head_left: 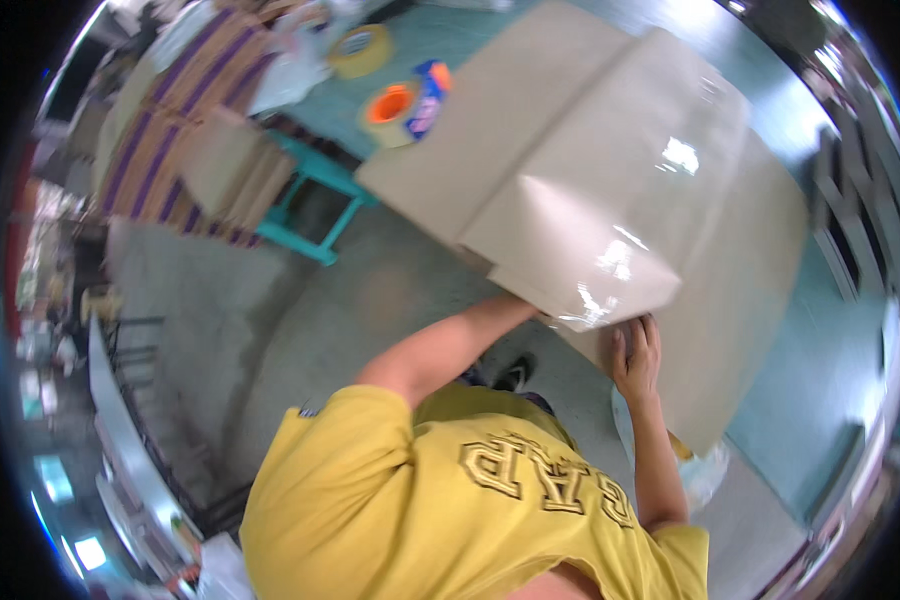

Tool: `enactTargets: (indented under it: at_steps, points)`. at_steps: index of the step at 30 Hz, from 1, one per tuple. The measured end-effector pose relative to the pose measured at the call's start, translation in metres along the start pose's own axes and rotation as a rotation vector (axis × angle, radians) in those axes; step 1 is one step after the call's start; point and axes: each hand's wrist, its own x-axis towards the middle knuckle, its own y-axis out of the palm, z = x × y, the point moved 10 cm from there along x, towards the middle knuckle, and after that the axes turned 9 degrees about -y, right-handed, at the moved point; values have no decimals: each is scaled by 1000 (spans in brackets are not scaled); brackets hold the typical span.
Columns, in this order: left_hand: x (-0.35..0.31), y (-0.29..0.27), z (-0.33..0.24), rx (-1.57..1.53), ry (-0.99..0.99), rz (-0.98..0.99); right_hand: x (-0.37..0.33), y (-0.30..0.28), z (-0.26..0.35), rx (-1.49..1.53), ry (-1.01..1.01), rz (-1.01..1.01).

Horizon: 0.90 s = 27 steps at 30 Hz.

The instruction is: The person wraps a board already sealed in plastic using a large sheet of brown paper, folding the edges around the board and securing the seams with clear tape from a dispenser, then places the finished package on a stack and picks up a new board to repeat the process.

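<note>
A large brown cardboard box (pixel 610 190) with strips of shiny clear tape lies on a flat cardboard sheet (pixel 760 240) on the teal table. My left forearm (pixel 455 345) reaches to the box's near left edge. The left hand is almost wholly hidden beneath that edge, so its fingers do not show. At the near right corner of the box is my right hand (pixel 637 360), its fingers stretched up against the edge and the thumb apart. I cannot see anything gripped in it.
A blue and orange tape dispenser (pixel 425 100) with a tape roll, and another yellowish tape roll (pixel 360 52), lie on the table's far left. Striped cardboard stacks (pixel 170 150) stand beside a teal stool (pixel 315 200). Grey angled pieces (pixel 855 200) are at the far right.
</note>
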Motion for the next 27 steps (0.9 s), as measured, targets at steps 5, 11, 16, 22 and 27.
enactTargets:
  at_steps: [5,11,16,22,27]
  points:
    - [-11,-8,5,-93,28,38,9,47,10,-352,39,169]
    - [-80,-57,-2,145,171,1025,25,84,25,-131,163,224]
    - [56,-187,7,-430,102,456,80,159,87,384,274,368]
    - [161,-110,-6,41,402,-174,112,165,82,128,447,72]
    - [167,-112,8,-173,334,-29,40,97,8,97,633,-613]
